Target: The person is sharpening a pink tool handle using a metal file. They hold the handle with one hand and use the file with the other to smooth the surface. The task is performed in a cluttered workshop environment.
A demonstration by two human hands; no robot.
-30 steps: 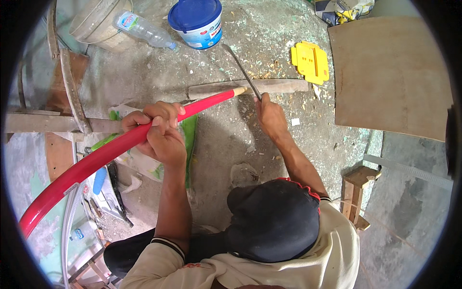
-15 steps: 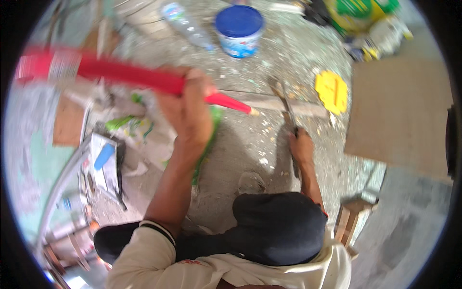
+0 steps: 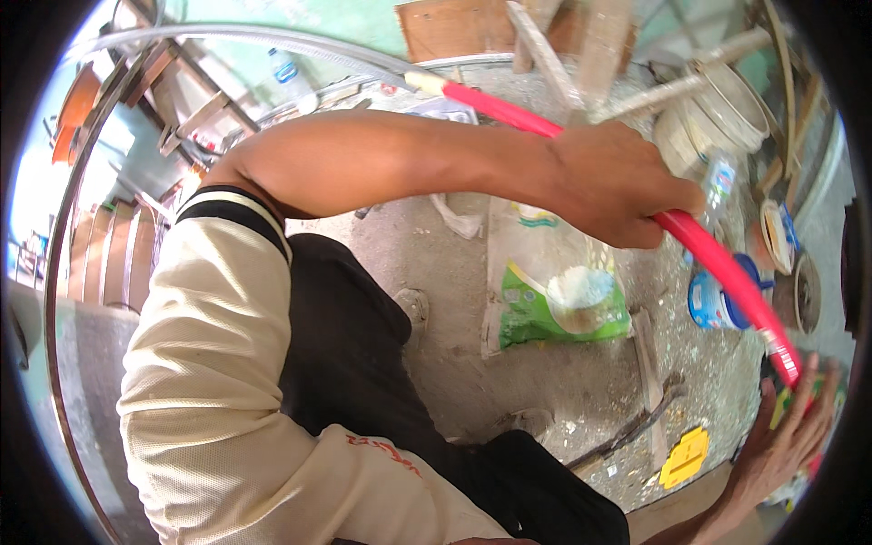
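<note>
grey floor [image 3: 454, 377] spreads out below you, with a pale green wall [image 3: 341, 23] beyond it at the top of the view. your red pole [image 3: 727, 263] is held up above that floor, its upper stretch passing behind your left forearm [image 3: 391, 163]. its long axis runs on a slant, from the bare pale tip [image 3: 425, 84] at the upper left down to the red end [image 3: 788, 368] at the lower right, bowing a little along the way. the narrow tip points up and left, toward the wall.

count what lies around you: one red pole; one green-and-white bag [image 3: 563, 309], flat on the floor; one blue-lidded tub [image 3: 707, 302], partly hidden by the pole; one whitish bucket [image 3: 686, 136]; two clear bottles, one beside the bucket [image 3: 722, 177], one near the wall [image 3: 286, 68]; one yellow piece [image 3: 686, 459]; one wooden plank [image 3: 649, 363]; and one long dark tool [image 3: 627, 434] lying across the plank.

your left grip [image 3: 618, 182] is clamped on the pole around its middle, back of the hand upward. your right grip [image 3: 788, 434] has its fingers stretched and apart, just beside the red end; whether they touch it, you cannot tell.
</note>
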